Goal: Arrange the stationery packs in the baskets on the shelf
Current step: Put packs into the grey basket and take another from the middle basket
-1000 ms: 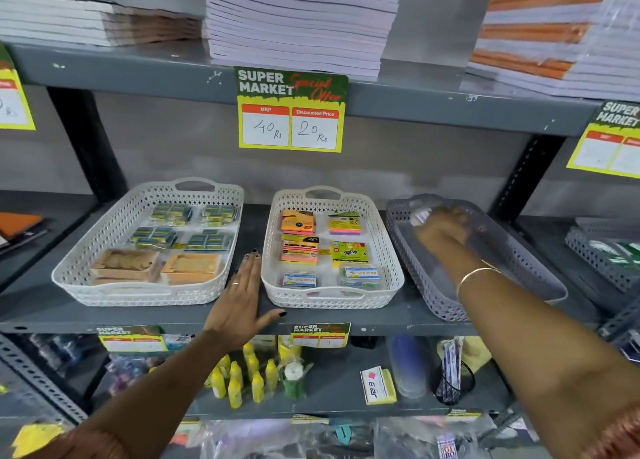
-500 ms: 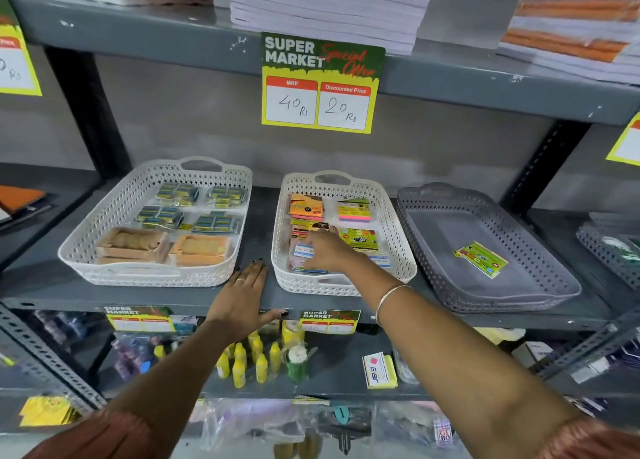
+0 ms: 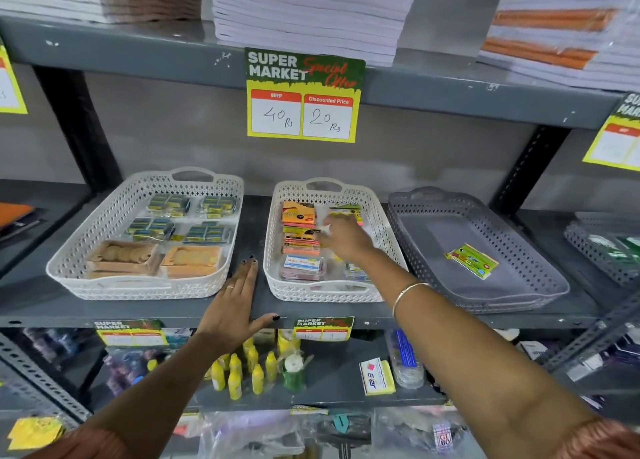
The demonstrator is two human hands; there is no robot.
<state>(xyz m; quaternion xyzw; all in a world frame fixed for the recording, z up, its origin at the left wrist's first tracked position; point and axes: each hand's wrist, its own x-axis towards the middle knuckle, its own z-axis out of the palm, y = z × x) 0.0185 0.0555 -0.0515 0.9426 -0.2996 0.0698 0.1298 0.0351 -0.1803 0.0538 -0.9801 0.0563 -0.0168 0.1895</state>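
Three baskets stand side by side on the grey shelf [image 3: 254,223]. The left white basket [image 3: 138,290] holds green-blue packs and brown packs. The middle white basket [image 3: 322,294] holds orange, pink, green and blue-white stationery packs. My right hand [image 3: 346,238] reaches into it, blurred, with its fingertips over the packs near the back; I cannot make out a grip. The grey basket [image 3: 519,299] on the right holds one green pack [image 3: 472,261]. My left hand [image 3: 235,306] lies flat and empty on the shelf between the two white baskets.
A price sign [image 3: 303,95] hangs from the shelf above, which carries stacks of notebooks [image 3: 311,11]. Another grey basket [image 3: 602,247] sits at the far right. The lower shelf holds yellow bottles [image 3: 242,372] and a small box [image 3: 375,377].
My right hand left a green pack in the grey basket, crossed to the middle basket's front-left pack, then slid toward the basket's back. My left hand stayed flat on the shelf.
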